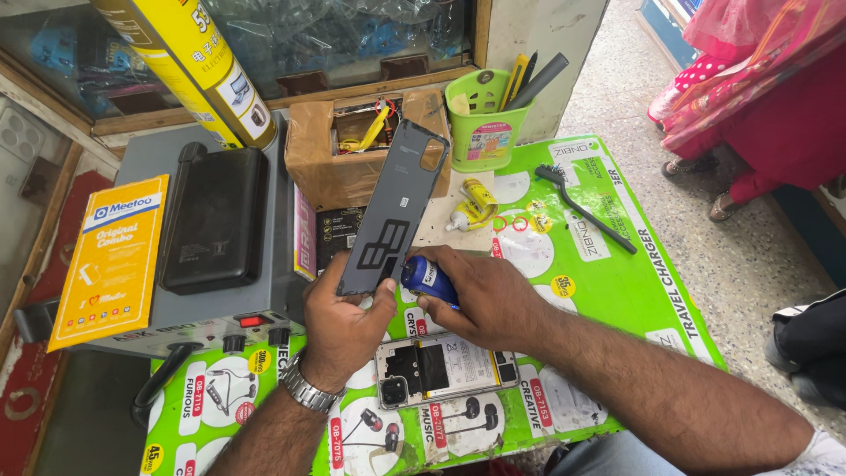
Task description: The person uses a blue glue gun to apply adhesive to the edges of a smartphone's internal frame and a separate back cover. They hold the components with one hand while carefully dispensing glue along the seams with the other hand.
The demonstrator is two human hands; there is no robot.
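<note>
While the left hand (pixel 339 322) gripped the lower end of a dark grey phone back cover (pixel 392 207) and held it tilted up above the tabletop (pixel 617 273), its fingers were clenched around the cover's near edge, thumb on the inner face. The right hand (pixel 480 295) was closed on a small blue tube (pixel 429 280), fingers wrapped around its body, with the tube's tip brought against the cover's lower right corner. A metal watch (pixel 304 388) sat on the left wrist. Directly below the hands, near the front of the tabletop, an opened phone (pixel 443 368) lay flat with its insides showing, well apart from the raised cover. The tabletop was spread with a green printed mat. To the left stood a grey machine (pixel 220 308) with a black pad on top, and a yellow packet (pixel 110 260) rested on its left side. Farther back sat an open cardboard box (pixel 352 150) holding small parts, and just to its right a green plastic cup (pixel 486 119) held pens and tools. A yellow glue tube (pixel 471 207) lay near the cover's far right side, and a black brush (pixel 583 207) lay farther right on the mat. A large yellow spray can (pixel 198 66) leaned at the far left. At the far right, on the floor, a person in pink clothing (pixel 758 79) was partly in view.
</note>
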